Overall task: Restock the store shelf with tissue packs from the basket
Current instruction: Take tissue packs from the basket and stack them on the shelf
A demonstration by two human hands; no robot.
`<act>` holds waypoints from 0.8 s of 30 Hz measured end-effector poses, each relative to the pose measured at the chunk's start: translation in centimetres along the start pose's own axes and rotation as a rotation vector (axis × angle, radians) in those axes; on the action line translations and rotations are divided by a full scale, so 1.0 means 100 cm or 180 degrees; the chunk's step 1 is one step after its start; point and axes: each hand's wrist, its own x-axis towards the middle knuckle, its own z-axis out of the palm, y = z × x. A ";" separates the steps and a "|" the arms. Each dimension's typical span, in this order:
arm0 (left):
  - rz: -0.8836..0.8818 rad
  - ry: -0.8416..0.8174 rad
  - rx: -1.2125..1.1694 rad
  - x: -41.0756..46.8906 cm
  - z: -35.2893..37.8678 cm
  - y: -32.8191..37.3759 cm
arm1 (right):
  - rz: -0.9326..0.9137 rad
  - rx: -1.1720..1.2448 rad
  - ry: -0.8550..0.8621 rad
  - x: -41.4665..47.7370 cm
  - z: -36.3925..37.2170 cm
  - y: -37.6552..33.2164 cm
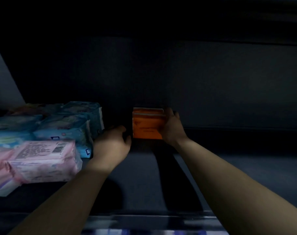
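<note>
My right hand (171, 128) grips the orange tissue pack (147, 123) by its right end, mid-frame, deep on the shelf (136, 175). Its long side runs left to right, so the free end points at my left hand (112, 143), just beside it across a dark gap (fingers curled under; whether they hold anything I cannot tell). Blue packs (73, 126) stand left of that hand.

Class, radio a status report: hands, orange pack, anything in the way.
Right hand grips orange pack deep in shelf. Left hand beside blue packs, grip unclear. Nothing blocks pack.
</note>
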 end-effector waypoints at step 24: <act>0.1387 -0.0989 -0.0422 -0.158 0.007 0.282 | 0.0576 -0.1915 0.0213 -0.289 -0.269 0.109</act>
